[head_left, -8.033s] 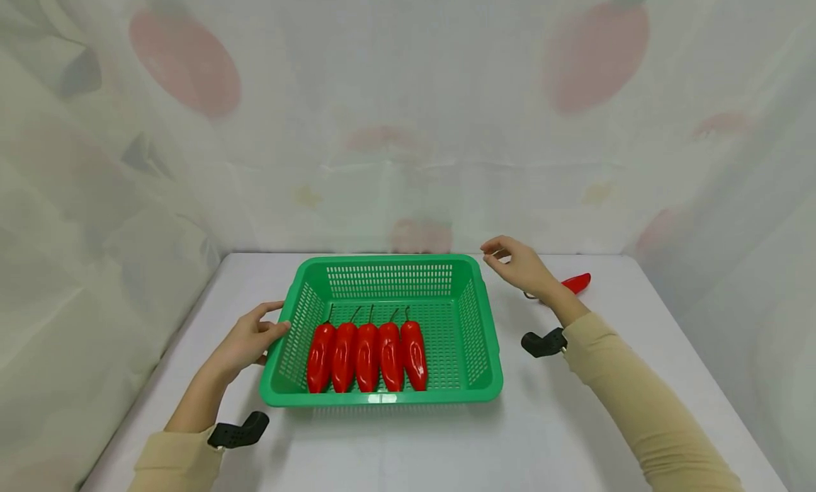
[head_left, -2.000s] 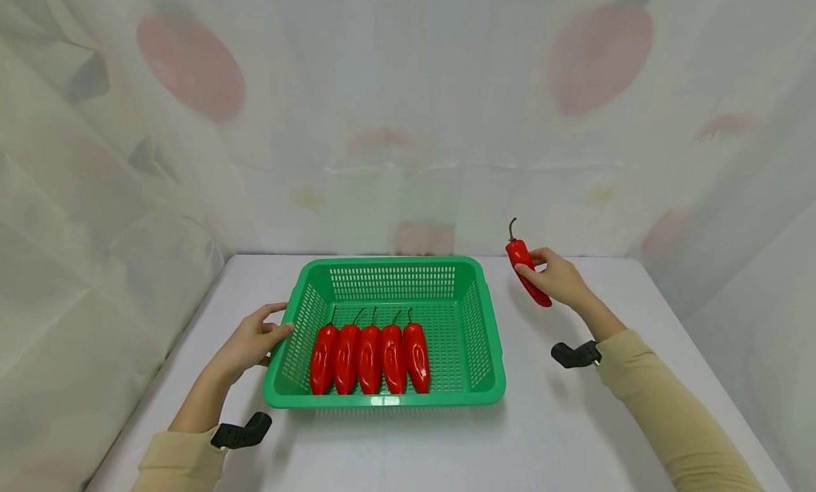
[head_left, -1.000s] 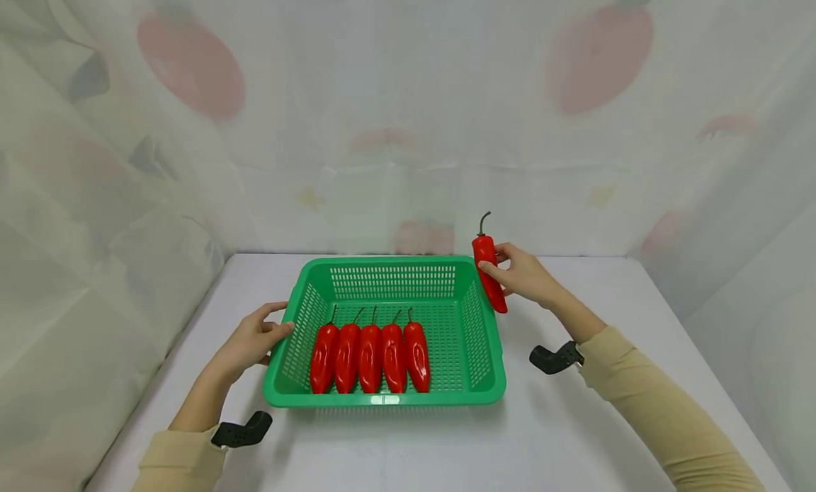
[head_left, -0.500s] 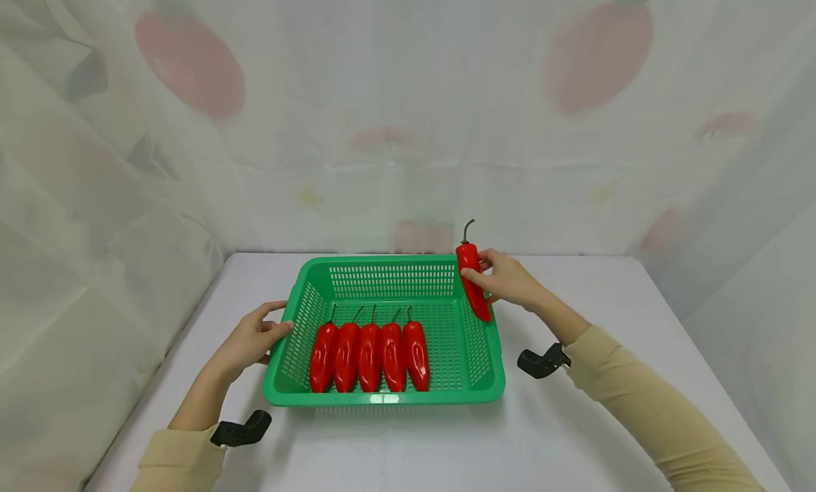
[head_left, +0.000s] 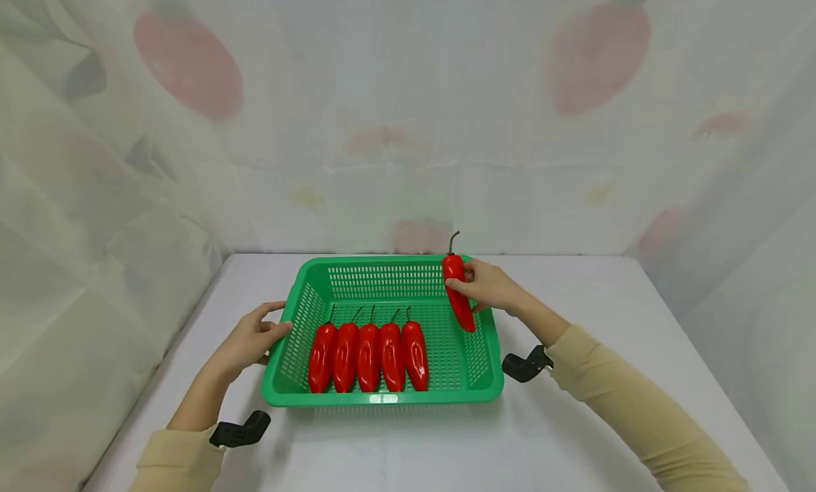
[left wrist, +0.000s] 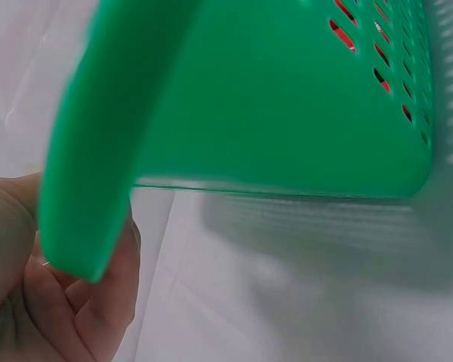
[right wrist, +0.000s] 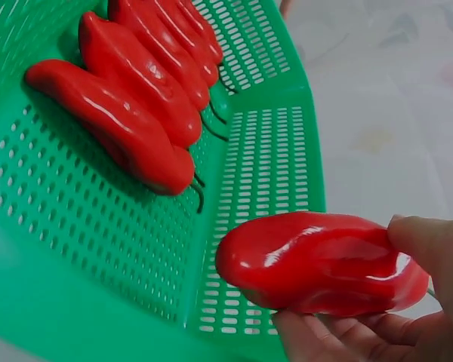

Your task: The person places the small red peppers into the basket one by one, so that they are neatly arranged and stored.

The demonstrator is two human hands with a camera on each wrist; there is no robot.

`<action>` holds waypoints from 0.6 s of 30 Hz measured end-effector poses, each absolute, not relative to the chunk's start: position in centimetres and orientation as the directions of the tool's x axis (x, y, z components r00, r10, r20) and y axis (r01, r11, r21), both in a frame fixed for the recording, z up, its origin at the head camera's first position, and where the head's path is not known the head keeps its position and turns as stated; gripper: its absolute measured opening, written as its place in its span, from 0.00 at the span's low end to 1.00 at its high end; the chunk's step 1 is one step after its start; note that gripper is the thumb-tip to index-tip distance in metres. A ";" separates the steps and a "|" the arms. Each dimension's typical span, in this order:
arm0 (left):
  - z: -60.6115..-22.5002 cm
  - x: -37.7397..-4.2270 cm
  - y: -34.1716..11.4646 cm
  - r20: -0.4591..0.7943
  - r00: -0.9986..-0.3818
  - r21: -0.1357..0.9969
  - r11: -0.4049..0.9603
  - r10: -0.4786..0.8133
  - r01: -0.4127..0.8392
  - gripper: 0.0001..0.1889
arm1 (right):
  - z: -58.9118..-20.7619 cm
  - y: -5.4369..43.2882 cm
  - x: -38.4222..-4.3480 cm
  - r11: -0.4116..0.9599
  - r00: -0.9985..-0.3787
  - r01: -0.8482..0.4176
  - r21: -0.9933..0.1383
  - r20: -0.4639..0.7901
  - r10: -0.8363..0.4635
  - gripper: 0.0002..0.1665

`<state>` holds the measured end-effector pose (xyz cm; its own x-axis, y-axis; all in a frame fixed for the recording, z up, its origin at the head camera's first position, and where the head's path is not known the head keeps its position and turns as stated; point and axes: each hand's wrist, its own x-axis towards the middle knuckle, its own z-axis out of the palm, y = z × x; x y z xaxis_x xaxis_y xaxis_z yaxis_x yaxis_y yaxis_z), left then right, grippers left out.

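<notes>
My right hand (head_left: 494,287) pinches a red chili pepper (head_left: 457,294) between thumb and fingers, over the right back part of a green plastic basket (head_left: 382,398). The pepper's stem points up and away in the head view. In the right wrist view that pepper (right wrist: 317,264) hangs above the perforated basket wall. Several more red peppers (head_left: 368,357) lie side by side in the basket's left half, stems toward the back. My left hand (head_left: 251,340) grips the basket's left rim; the left wrist view shows the thumb and curled fingers (left wrist: 109,302) around that rim.
The basket stands on a white-covered table (head_left: 574,407). A pale printed curtain (head_left: 408,124) rises behind the table's back edge, and more cloth (head_left: 95,265) hangs at the left. Both wrists carry a black camera mount (head_left: 242,430).
My right hand released nothing; it picked up the pepper from the table at right and carried it left over the basket, lowering slightly. The left hand stays on the rim.
</notes>
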<state>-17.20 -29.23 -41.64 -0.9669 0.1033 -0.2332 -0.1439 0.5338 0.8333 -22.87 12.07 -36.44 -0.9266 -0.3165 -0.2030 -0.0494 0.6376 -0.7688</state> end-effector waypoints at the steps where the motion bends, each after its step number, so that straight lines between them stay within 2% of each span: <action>1: -41.6 -17.2 -29.2 -0.233 -0.967 0.833 0.534 0.104 -0.143 0.33 | -36.5 11.9 -22.8 0.644 -0.925 -0.051 -0.764 -0.207 -0.319 0.31; 13: -41.6 -17.1 -29.2 -0.228 -0.968 0.838 0.528 0.108 -0.138 0.33 | -37.0 10.3 -22.5 0.663 -0.901 -0.034 -0.747 -0.264 -0.343 0.31; 18: -41.5 -17.1 -29.2 -0.226 -0.968 0.835 0.534 0.109 -0.135 0.33 | -37.8 9.7 -22.9 0.668 -0.886 0.039 -0.743 -0.335 -0.321 0.29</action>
<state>-17.13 -29.17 -41.54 -0.9681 0.1086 -0.2260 -0.1349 0.5340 0.8346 -22.86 9.68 -37.78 -0.8859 -0.3209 -0.3350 0.0389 0.6682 -0.7429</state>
